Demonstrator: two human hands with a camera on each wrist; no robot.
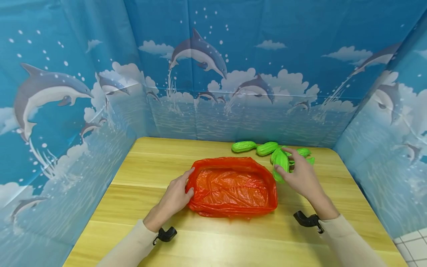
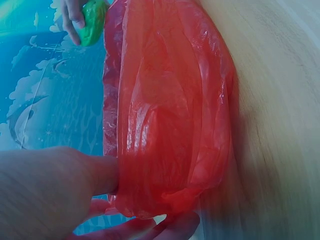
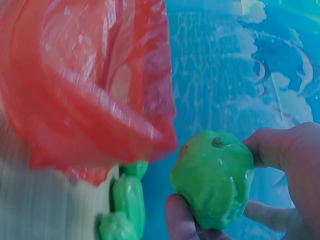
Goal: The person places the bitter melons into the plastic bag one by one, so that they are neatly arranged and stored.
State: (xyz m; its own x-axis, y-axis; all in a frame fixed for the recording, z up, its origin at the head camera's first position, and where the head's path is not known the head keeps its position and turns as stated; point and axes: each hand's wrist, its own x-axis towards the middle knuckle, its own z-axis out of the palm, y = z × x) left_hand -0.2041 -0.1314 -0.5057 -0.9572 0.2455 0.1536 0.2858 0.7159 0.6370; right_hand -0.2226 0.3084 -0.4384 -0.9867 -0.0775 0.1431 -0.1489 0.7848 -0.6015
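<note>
A red plastic bag [image 1: 230, 213] lines a rectangular container in the middle of the table, its mouth spread wide; the container itself is hidden under the film. My left hand [image 1: 175, 194] holds the left end of the bag's rim between thumb and fingers, as the left wrist view also shows. Off the bag's right end, my right hand [image 1: 301, 178] grips a green ridged gourd [image 3: 212, 175], bitter-melon-like, with its thumb on one side and fingers on the other. That gourd is raised above the table. More green gourds [image 1: 244, 146] lie behind the bag and around the right hand, some partly covered by it.
The wooden table [image 1: 146, 159] has a back edge against a blue dolphin-printed curtain [image 1: 213, 118], which also hangs along both sides. Black camera mounts [image 1: 166, 234] sit at both wrists. White tiles [image 1: 413, 244] show at the lower right.
</note>
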